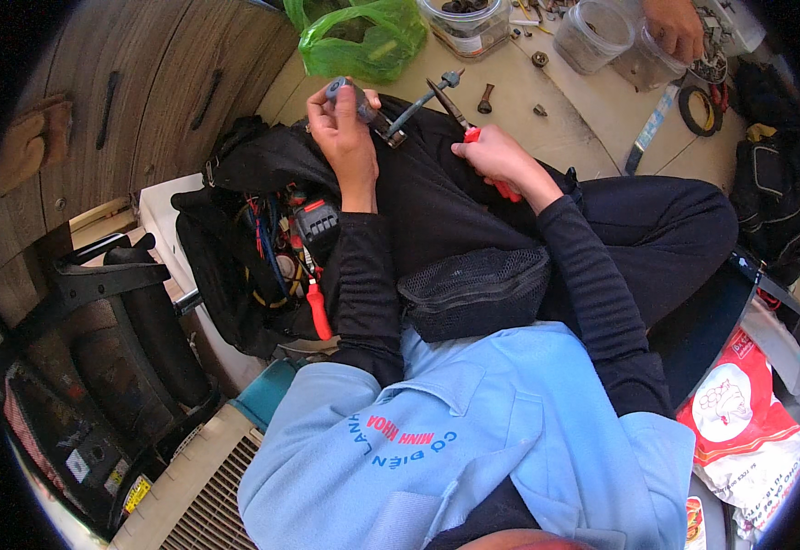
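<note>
i see the left hand (350, 147) closed around the thick grey end of a part with a long rod (409, 114); its fingers and palm hide much of that end, and i can't tell what the part is. it sits just above the dark trousers (473, 197), a shiny metal bit by the fingers. the right hand (503, 160) grips red-handled pliers (471, 134), their nose beside the rod's far end; whether they touch it, i can't make out.

beyond the hands, a brass-coloured piece (485, 98) lies on the floor. a green plastic bag (363, 46) and a clear tub (467, 29) are cut off by my top edge, as is another person's hand (677, 29) at a farther tub (643, 64), its grip unclear to me. to the left, the black tool bag (200, 266) holds tangled wires (261, 234) i can't sort out.

for writing, the light-blue shirt (592, 440) carries blue and red lettering, upside down to me. a red-and-white bag (739, 403) at right has print and a drawn emblem, partly folded away. the yellow label (137, 493) at lower left is too small for me to read.
</note>
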`<state>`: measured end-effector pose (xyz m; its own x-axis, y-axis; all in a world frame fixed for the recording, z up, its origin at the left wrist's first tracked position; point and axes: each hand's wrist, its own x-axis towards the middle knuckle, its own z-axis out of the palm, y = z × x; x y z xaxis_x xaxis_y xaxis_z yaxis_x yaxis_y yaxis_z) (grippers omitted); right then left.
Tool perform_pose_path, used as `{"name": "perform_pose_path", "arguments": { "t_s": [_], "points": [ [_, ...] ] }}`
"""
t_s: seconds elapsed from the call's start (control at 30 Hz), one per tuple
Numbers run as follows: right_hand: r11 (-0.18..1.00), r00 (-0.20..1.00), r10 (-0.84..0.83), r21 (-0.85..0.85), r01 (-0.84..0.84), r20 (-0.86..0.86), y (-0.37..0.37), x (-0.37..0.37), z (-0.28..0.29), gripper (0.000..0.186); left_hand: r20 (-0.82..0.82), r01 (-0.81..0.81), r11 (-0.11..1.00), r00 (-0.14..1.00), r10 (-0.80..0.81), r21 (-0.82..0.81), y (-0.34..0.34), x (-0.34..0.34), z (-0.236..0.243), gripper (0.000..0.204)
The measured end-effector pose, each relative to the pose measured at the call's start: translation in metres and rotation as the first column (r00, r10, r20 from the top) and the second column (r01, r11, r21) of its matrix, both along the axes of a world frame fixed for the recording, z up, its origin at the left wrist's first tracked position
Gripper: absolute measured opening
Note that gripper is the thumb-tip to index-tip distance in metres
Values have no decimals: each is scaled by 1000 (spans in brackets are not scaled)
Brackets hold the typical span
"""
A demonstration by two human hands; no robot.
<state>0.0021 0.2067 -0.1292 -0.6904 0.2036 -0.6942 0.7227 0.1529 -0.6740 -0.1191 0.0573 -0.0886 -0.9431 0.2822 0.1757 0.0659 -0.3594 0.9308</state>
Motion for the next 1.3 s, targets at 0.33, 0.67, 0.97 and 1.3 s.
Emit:
{"name": "perform_pose_path", "arguments": {
  "t_s": [0.33, 0.67, 0.97, 1.3],
  "points": [
    [1000, 1000, 4, 27, -4, 2, 0, 0, 6, 44, -10, -54, 999, 999, 54, 9, 0, -2, -5, 33],
    [1000, 1000, -3, -4, 3, 13, 0, -1, -1, 43, -75, -43, 999, 996, 41, -30, -1, -1, -8, 24],
    [1000, 1000, 5, 12, -5, -4, -1, 0, 2, 44, -118, -92, 995, 989, 86, -50, 5, 2, -8, 22],
    [1000, 1000, 13, 1, -13, 25, 0, -1, 3, 44, -68, -97, 994, 993, 100, 50, 11, 6, -6, 27]
  ]
}}
